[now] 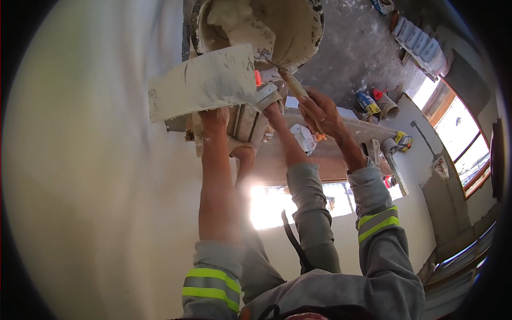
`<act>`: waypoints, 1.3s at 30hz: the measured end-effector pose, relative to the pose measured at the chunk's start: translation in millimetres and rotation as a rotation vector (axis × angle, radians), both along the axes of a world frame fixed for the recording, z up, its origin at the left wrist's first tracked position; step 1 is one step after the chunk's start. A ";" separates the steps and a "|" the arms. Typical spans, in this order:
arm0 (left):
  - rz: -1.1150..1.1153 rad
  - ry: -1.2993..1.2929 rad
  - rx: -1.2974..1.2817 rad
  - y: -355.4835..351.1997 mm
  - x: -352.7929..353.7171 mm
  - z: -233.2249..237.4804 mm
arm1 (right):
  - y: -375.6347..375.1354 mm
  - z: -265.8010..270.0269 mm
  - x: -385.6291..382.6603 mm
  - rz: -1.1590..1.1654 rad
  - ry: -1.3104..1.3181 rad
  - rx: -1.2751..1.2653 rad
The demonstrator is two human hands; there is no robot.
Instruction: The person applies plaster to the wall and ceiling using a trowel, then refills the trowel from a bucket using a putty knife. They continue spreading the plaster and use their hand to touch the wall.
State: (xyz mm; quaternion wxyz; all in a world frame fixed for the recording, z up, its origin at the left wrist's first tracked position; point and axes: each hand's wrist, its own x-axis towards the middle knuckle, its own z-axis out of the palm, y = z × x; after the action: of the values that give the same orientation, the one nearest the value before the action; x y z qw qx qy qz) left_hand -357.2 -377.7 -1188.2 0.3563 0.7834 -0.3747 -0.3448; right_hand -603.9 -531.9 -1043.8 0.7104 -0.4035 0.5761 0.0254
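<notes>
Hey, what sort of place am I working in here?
Probably a room under construction or renovation: there's a large round plaster-caked bucket of pale mix, a wide rectangular smeared board, and rough grey patches on the pale wall.

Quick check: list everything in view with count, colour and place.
Bucket: one, cream, top centre
Pale mix: one mass, cream, in bucket
Flat board: one, whitish, left of centre
Hand tool: one, tan, at the bucket's rim
Small item: one, orange, beside the board
Bag: one, white, centre
Packets: two, yellow, right
Tubular container: one, beige, between packets
Wrapped bundle: one, whitish, upper right
Framed window: one, brown, right
Bright opening: one, white, lower centre
Smaller clutter: several, mixed, right
Floor: one, grey, top
Wall: one, cream, left
Trousered legs: two, grey, centre
Left hand: one, grey-sleeved, mostly behind board
Right hand: one, grey-sleeved, on tool
</notes>
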 end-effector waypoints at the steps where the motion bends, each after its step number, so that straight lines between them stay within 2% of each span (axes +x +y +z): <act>1: 0.025 0.065 -0.004 5.1 12.9 -7.8 | 1.2 6.5 1.4 -0.020 0.001 0.019; 2: 0.051 0.128 -0.008 10.9 25.7 -16.4 | -3.3 15.6 2.1 -0.038 0.006 0.029; 5: 0.058 0.110 0.029 14.7 56.0 -25.3 | -17.7 44.4 -10.1 -0.002 0.065 -0.026; 8: 0.091 0.136 0.060 21.6 72.7 4.5 | -26.0 75.5 -30.1 0.094 0.106 -0.134; 12: 0.203 0.555 -0.065 3.0 95.9 46.3 | -35.4 144.8 -27.2 0.218 0.138 -0.128; 14: 0.126 0.397 -0.157 -17.2 95.3 53.2 | -33.9 166.8 -23.0 0.284 0.183 -0.200; 16: -0.146 -0.184 -0.200 -38.9 92.3 56.6 | -28.6 171.2 -20.3 0.341 0.237 -0.356; 19: -0.043 -0.092 -0.205 -24.8 89.4 53.8 | -27.3 153.0 18.8 0.434 0.370 -0.570; 21: 0.039 -0.055 -0.256 -26.2 80.6 65.6 | -42.6 128.1 49.4 0.558 0.517 -0.624; 23: 0.033 0.014 -0.253 -18.3 80.8 53.7 | -57.8 100.7 70.7 0.688 0.641 -0.703; 24: -0.009 0.066 -0.222 -9.8 88.0 27.7 | -63.8 87.6 78.5 0.761 0.689 -0.756; 26: 0.087 0.410 -0.210 -9.5 85.7 16.6 | -81.8 70.6 98.4 0.780 0.689 -0.798; 28: 0.363 0.981 -0.254 -42.1 82.0 37.7 | -94.2 68.9 118.2 0.825 0.646 -0.912; 30: 0.335 0.933 -0.196 -46.7 88.4 9.7 | -100.0 66.5 136.1 0.900 0.605 -1.007; 32: 0.375 1.035 -0.203 -45.1 86.8 -1.7 | -103.3 64.2 148.6 1.005 0.578 -1.093; 34: 0.489 1.279 -0.294 -63.5 84.4 29.3 | -101.4 63.0 156.4 1.211 0.516 -1.140; 38: 0.490 1.137 -0.385 -66.0 78.6 15.6 | -96.0 67.5 156.5 1.626 0.397 -1.292; 39: 0.516 1.146 -0.362 -69.7 81.9 18.1 | -97.5 67.3 147.9 1.637 0.350 -1.278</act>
State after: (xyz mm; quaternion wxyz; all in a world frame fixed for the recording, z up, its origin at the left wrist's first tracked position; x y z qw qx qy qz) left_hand -275.2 -447.4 -1170.1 0.6971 0.4680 0.0223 -0.5427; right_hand -456.0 -629.4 -976.4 0.0386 -0.9597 0.1285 0.2470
